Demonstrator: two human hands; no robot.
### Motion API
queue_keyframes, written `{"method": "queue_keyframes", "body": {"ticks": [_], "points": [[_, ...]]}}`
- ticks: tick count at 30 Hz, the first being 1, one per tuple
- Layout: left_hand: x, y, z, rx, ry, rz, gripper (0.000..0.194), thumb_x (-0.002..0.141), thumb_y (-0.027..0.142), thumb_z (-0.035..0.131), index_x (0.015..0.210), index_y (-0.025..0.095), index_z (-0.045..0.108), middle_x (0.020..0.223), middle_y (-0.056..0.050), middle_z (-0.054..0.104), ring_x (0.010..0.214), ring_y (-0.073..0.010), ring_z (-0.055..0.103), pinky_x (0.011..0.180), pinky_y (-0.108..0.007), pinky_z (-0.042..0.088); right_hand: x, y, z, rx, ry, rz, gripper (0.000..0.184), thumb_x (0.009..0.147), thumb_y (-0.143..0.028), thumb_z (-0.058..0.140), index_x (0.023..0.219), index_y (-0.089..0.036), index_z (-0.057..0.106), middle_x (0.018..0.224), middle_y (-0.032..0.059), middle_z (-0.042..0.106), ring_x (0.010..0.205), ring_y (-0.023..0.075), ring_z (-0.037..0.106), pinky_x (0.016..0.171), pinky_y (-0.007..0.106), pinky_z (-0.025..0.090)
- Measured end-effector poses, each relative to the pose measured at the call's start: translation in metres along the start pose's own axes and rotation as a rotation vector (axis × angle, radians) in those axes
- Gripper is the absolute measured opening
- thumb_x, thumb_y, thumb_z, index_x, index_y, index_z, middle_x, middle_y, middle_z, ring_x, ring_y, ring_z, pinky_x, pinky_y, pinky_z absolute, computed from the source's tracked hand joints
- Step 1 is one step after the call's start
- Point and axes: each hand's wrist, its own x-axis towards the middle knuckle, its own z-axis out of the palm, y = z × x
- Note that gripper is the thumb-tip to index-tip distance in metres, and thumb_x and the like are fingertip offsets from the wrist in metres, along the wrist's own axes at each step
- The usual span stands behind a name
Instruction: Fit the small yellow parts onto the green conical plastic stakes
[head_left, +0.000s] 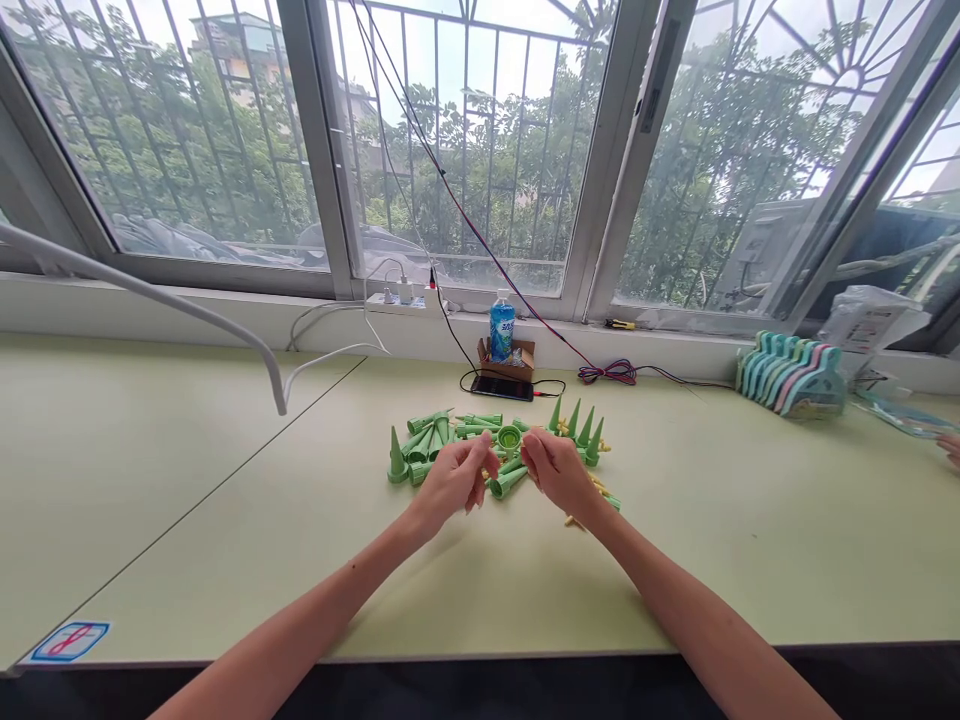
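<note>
Four green cones (585,432) stand beyond the right hand (556,466), one more beyond the left hand (454,478); the others lie loose, so I'd judge plenty remains. Both hands' fingers are curled — whether pinching anything, I can't tell. The right hand partly hides yellow pegs (598,484); phone (491,387) and bottle (502,332) sit behind — clear of the hands.

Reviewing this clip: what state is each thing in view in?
Left hand: fingers curled, grip unclear
Right hand: fingers curled, grip unclear
Leftmost green cone: upright
Four green cones at right: upright
Green cone between the hands: lying down
Green cup: open end showing
Phone: lying flat
Cardboard box: open
Blue bottle: upright in the box
Red-and-blue cable: partly coiled
Hangers: lined up
</note>
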Motion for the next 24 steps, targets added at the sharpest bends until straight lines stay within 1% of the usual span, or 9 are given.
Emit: {"method": "queue_keyframes", "body": {"ticks": [2,4,7,13,15,17,19,21,24], "points": [[0.0007,0.0013,-0.0007,-0.05,-0.055,-0.087,0.063,0.086,0.07,0.045,0.068,0.012,0.06,0.062,-0.003,0.059,0.036,-0.0074,0.048,0.032,-0.018,0.031,-0.0004,0.0006,0.0,-0.019,-0.045,-0.03,0.046,0.102,-0.05,0.032,0.067,-0.021,0.041,0.055,-0.0035,0.043,0.05,0.011,0.038,0.051,0.024,0.032],[0.0008,0.0019,-0.0015,-0.083,-0.101,-0.153,0.066,0.085,0.072,0.044,0.067,0.01,0.063,0.063,-0.006,0.061,0.037,-0.0081,0.049,0.032,-0.019,0.031,-0.0006,0.0005,0.0004,-0.037,-0.095,-0.069,0.044,0.102,-0.047,0.034,0.067,-0.021,0.042,0.056,-0.0036,0.042,0.051,0.0112,0.037,0.053,0.025,0.032],[0.0005,0.0015,-0.0027,-0.123,-0.135,-0.177,0.065,0.085,0.071,0.045,0.071,0.01,0.064,0.067,-0.007,0.062,0.039,-0.0082,0.049,0.032,-0.019,0.03,-0.0005,-0.0008,0.0007,-0.043,-0.139,-0.099,0.044,0.101,-0.046,0.035,0.066,-0.02,0.043,0.055,-0.0035,0.043,0.052,0.0115,0.037,0.054,0.025,0.032],[-0.0027,0.0058,-0.0033,-0.153,-0.153,-0.126,0.056,0.086,0.066,0.05,0.078,0.012,0.062,0.081,-0.008,0.065,0.044,-0.0075,0.051,0.035,-0.019,0.033,-0.0006,-0.0018,-0.0003,-0.007,-0.164,-0.087,0.044,0.101,-0.048,0.035,0.071,-0.02,0.051,0.056,-0.0026,0.047,0.052,0.0121,0.04,0.053,0.025,0.033],[-0.0031,0.0071,-0.0034,-0.159,-0.159,-0.117,0.051,0.086,0.063,0.053,0.08,0.013,0.061,0.073,-0.006,0.063,0.044,-0.0083,0.05,0.035,-0.019,0.033,-0.0009,-0.0005,-0.0007,-0.005,-0.172,-0.081,0.042,0.101,-0.048,0.035,0.073,-0.02,0.05,0.056,-0.0033,0.045,0.052,0.0119,0.04,0.052,0.025,0.033],[-0.0027,0.0066,-0.004,-0.15,-0.157,-0.107,0.046,0.086,0.06,0.055,0.082,0.014,0.06,0.058,-0.001,0.057,0.042,-0.0093,0.049,0.036,-0.019,0.033,-0.0012,0.0013,-0.0008,-0.012,-0.183,-0.075,0.042,0.101,-0.048,0.035,0.073,-0.021,0.048,0.056,-0.004,0.043,0.052,0.0116,0.038,0.052,0.025,0.033],[-0.002,0.0047,-0.0045,-0.12,-0.153,-0.087,0.043,0.086,0.058,0.056,0.083,0.015,0.059,0.048,0.003,0.05,0.04,-0.0099,0.047,0.036,-0.019,0.033,-0.0016,0.003,-0.0005,-0.013,-0.191,-0.063,0.043,0.101,-0.049,0.035,0.07,-0.021,0.044,0.055,-0.0045,0.042,0.051,0.0112,0.037,0.052,0.024,0.033],[-0.002,0.0028,-0.0046,-0.068,-0.144,-0.047,0.04,0.086,0.057,0.057,0.083,0.016,0.058,0.047,0.004,0.048,0.041,-0.0102,0.047,0.036,-0.019,0.034,-0.0018,0.0039,0.0,-0.002,-0.187,-0.043,0.045,0.102,-0.049,0.033,0.067,-0.021,0.041,0.053,-0.0047,0.04,0.049,0.011,0.036,0.051,0.025,0.032],[-0.0045,0.0023,-0.003,0.072,-0.125,0.042,0.037,0.088,0.053,0.057,0.083,0.017,0.057,0.049,0.005,0.047,0.039,-0.0091,0.045,0.036,-0.019,0.033,-0.0017,0.0034,0.0004,0.019,-0.166,-0.01,0.05,0.102,-0.05,0.031,0.061,-0.021,0.038,0.049,-0.0041,0.04,0.046,0.0107,0.035,0.049,0.025,0.03]]}}
